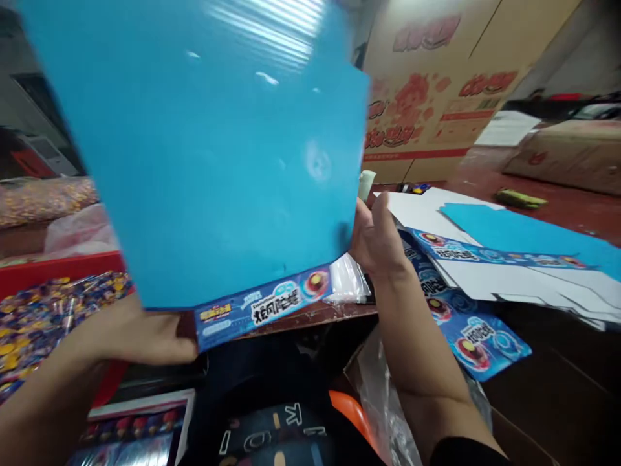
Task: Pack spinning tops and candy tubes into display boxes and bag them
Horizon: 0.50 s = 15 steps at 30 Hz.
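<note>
A large glossy blue cardboard sheet [218, 162] is held up in front of me, tilted, with a printed flap [264, 304] along its lower edge. My right hand [376, 239] grips the sheet's right edge, its thumb pointing up and its other fingers partly hidden behind the sheet. At the lower left corner, my left hand [136, 330] closes on the sheet, the thumb near the flap's end and the remaining fingers mostly hidden. Behind the flap lies a clear plastic bag [348, 281] on the dark red table.
At right lie white and blue card sheets [524, 233] and printed cards [485, 343]. A red-edged container [53, 262] at left holds many small wrapped pieces. Below it is a framed display tray [140, 433]. Large cardboard cartons [436, 58] stand at the back.
</note>
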{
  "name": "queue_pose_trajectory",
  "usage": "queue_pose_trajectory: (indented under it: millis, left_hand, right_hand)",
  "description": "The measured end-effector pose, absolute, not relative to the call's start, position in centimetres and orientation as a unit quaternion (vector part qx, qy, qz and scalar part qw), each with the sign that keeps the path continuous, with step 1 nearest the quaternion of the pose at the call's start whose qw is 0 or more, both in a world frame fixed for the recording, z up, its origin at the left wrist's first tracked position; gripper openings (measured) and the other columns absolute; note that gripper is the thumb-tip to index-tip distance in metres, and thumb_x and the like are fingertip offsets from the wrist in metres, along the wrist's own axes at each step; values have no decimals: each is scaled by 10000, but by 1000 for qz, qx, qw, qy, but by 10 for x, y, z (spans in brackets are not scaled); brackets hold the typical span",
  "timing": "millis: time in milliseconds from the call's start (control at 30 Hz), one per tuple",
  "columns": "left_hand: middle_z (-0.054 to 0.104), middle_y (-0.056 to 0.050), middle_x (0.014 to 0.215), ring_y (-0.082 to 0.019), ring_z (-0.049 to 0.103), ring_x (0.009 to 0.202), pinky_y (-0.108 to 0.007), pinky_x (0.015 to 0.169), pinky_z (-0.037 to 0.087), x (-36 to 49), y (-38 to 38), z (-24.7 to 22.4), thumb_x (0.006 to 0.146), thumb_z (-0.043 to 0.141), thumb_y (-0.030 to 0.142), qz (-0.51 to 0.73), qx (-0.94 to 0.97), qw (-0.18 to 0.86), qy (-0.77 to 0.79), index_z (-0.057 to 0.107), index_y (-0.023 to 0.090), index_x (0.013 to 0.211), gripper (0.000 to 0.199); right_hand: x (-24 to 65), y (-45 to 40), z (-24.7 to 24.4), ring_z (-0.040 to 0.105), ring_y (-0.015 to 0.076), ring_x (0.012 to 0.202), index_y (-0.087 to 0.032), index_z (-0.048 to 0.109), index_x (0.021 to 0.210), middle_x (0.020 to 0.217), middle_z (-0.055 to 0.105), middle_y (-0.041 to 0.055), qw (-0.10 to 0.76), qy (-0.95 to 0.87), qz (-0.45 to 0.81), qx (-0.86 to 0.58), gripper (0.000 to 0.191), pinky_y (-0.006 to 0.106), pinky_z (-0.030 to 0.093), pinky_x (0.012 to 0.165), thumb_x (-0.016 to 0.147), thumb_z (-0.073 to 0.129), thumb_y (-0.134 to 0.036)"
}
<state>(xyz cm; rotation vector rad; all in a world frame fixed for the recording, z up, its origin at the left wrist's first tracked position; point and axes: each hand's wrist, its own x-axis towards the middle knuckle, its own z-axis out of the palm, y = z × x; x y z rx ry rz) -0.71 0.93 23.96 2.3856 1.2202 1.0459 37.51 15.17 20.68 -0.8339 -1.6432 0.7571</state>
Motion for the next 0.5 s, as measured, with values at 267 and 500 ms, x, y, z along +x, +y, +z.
queue_pose_trajectory:
  millis: [267,500]
  left_hand:
    - [747,-197,1211,-533,600,1315,-717,1214,360,-86,38,71,649,747,366,190,725,93,656,747,190,1133,515]
    - [409,-216,1610,-360,417,1536,-590,1292,313,-50,5,23,889,757,456,473,552,148,671,263,249,1628,913]
  right_hand:
    - [286,178,56,695,264,932,-277,607,1075,982,703,45,527,-635,431,-366,374,493,614,910,898,688,-596]
    - [245,164,1,618,329,1242,-345,561,1209,1255,623,107,522,-613,436,-403,314,592,457,1178,975,557,-554]
